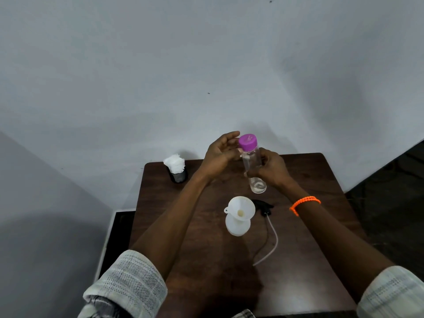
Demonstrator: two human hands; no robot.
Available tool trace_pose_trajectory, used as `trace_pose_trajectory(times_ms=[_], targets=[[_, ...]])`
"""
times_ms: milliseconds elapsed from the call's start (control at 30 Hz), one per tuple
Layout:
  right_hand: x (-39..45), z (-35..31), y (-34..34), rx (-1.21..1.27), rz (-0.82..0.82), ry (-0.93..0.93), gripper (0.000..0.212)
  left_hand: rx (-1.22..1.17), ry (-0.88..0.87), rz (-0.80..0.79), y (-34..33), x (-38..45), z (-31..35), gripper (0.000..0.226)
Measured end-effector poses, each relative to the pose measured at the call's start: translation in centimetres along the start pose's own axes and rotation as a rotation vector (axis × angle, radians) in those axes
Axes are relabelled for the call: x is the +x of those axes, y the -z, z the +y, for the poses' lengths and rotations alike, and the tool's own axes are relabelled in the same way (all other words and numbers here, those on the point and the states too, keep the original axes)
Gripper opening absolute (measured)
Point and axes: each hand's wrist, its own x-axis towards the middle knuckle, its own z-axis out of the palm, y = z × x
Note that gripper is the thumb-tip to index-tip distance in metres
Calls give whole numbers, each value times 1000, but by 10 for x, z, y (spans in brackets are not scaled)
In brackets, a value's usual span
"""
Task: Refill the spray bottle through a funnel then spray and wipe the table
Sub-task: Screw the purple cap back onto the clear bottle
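I see a dark brown wooden surface (298, 237) pushed into a corner of plain pale walls. At its far left stands a small black holder (179, 176) stuffed with crumpled white tissues (174, 163), well apart from everything else. Nearer me, at the middle, a white spray bottle (238, 224) stands upright with a white plastic funnel (241, 208) seated in its neck; the funnel has a little tab with a hole on its left rim. Just right of it the black spray head (263, 206) lies on its side, and its thin pale dip tube (273, 244) trails toward me across the wood. Nothing lies between the funnel and the hands.

Beyond the funnel, a clear cylindrical bottle (253, 167) with a purple screw cap (247, 142) is held tilted, its base low over the wood; I cannot tell whether it touches. A shallow layer of clear liquid sits at the bottom, and the rest looks empty.

My right hand (270, 167) is wrapped around the clear bottle's body, gripping it. My left hand (221, 154) is loosely curled with the fingers (229, 137) spread beside the purple cap, the fingertips at the cap's edge; I cannot tell whether they grip it. An orange beaded band (304, 204) circles the right wrist, and pale woven sleeves (128, 283) are rolled above both elbows.
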Motion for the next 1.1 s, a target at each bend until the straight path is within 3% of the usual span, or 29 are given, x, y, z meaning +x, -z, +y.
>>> trace_pose_trajectory(times_ms=[233, 367, 600, 767, 933, 1100], targets=[[-3, -9, -7, -67, -18, 65, 49, 119, -93, 132, -4, 0, -2, 66], [-1, -10, -9, -93, -22, 83, 57, 146, -97, 204, -4, 0, -1, 53], [4, -17, -7, -119, -89, 99, 50, 193, -124, 299, -5, -4, 0, 37], [8, -17, -19, -166, -90, 76, 45, 273, -100, 430, -11, -2, 0, 48], [20, -12, -27, -165, -143, 77, 41, 296, -87, 411, 6, 4, -7, 47], [40, -5, -43, -166, -230, 81, 51, 279, -93, 373, 23, 11, -20, 51]])
